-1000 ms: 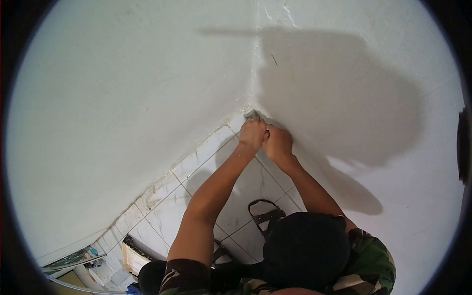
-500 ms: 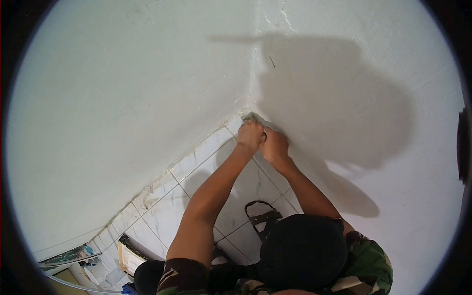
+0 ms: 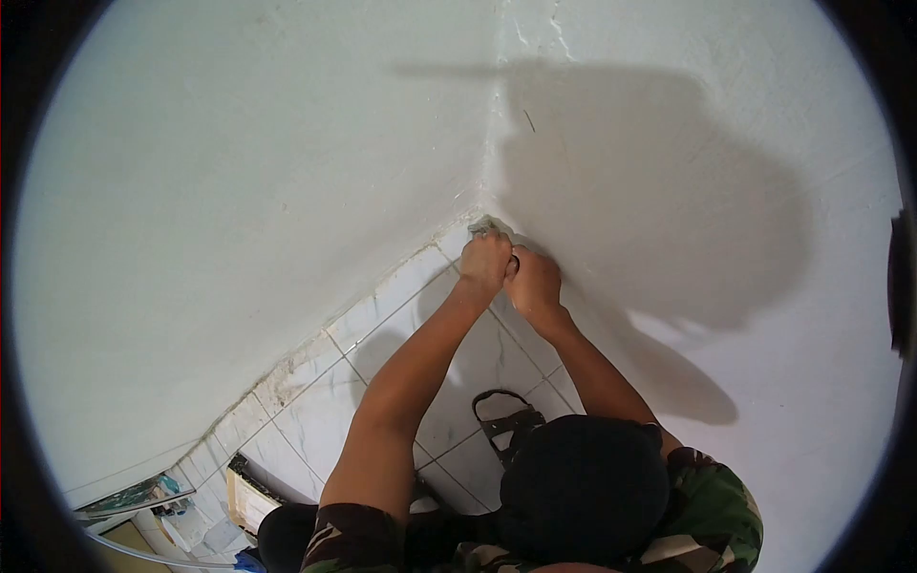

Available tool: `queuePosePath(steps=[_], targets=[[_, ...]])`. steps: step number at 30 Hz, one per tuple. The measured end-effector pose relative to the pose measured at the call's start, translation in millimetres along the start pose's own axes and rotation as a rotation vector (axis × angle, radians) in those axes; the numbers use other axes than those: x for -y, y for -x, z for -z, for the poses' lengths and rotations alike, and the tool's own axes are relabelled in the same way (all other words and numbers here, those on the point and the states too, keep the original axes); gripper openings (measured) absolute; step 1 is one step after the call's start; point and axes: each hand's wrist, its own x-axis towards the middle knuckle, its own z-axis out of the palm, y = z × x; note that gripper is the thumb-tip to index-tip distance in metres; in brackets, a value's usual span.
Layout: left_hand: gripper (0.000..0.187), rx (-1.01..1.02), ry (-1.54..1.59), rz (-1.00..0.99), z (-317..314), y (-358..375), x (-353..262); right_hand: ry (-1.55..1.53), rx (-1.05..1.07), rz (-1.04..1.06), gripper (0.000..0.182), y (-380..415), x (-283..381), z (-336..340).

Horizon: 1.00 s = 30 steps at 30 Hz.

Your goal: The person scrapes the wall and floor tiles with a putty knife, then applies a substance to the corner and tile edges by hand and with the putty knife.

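My left hand (image 3: pixel 487 260) is closed at the corner where the two walls meet the tiled floor. Just beyond its knuckles a small greyish tool or piece (image 3: pixel 484 227) shows, mostly hidden by the fingers. Right beside it, touching, my right hand (image 3: pixel 534 285) is closed too, with a dark ring-like part (image 3: pixel 515 262) between the hands. What the right hand grips cannot be made out.
White walls (image 3: pixel 287 172) rise on both sides of the corner. A sandal (image 3: pixel 506 425) is on the tiles (image 3: pixel 482 358). At lower left are a framed, box-like object (image 3: pixel 250 501) and a pale hose (image 3: pixel 158 557). A dark object (image 3: pixel 898 286) is at the right edge.
Both hands stay at the corner in nearly the same place. The greyish piece beyond the left hand looks slightly turned, and the view has shifted a little.
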Motion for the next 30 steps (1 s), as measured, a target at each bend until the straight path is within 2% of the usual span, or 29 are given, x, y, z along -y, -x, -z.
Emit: queuePosePath(steps=[4,6,8,11,13,16,18,20,22,25,28,30], targets=[[0.03,0.043,-0.039,0.013,-0.9,-2.7,-3.0,-0.037,-0.011,0.002,0.011,2.1,0.9,7.8],[0.032,-0.083,-0.037,0.019,-23.9,-3.6,5.5,-0.049,0.024,-0.02,0.012,4.1,-0.6,1.0],[0.032,-0.087,-0.014,0.009,-16.7,-5.5,9.2,0.009,-0.059,0.028,0.014,-5.0,-7.0,-16.0],[0.033,-0.039,-0.013,0.019,-6.6,4.3,1.0,-0.018,0.012,-0.02,0.015,0.3,2.8,1.7],[0.033,0.0,-0.019,0.046,-8.5,0.5,2.8,-0.003,-0.044,0.027,0.016,-10.0,-1.9,-11.9],[0.033,-0.112,0.035,0.054,-2.3,-8.0,11.4,-0.001,-0.068,0.062,0.016,-16.8,0.6,-9.4],[0.031,-0.044,0.052,0.05,1.6,-4.1,6.4,-0.024,-0.033,0.044,0.016,-7.8,7.9,-1.0],[0.033,-0.013,0.039,0.038,-1.7,-2.9,6.6,-0.019,0.096,-0.094,0.015,-1.5,14.1,10.9],[0.036,0.032,0.029,0.017,-7.9,0.3,10.4,-0.015,0.056,-0.055,0.015,-4.3,14.4,-1.9],[0.039,-0.054,0.069,0.047,-3.2,-4.6,7.1,-0.006,0.007,-0.008,0.014,-2.9,9.7,3.2],[0.04,0.056,0.028,0.097,-4.2,-3.4,6.2,-0.018,0.011,0.014,0.014,-7.3,5.5,-4.8],[0.026,-0.156,0.019,-0.003,-5.2,-3.7,14.6,-0.017,0.018,0.01,0.014,-7.2,3.7,-7.7]])
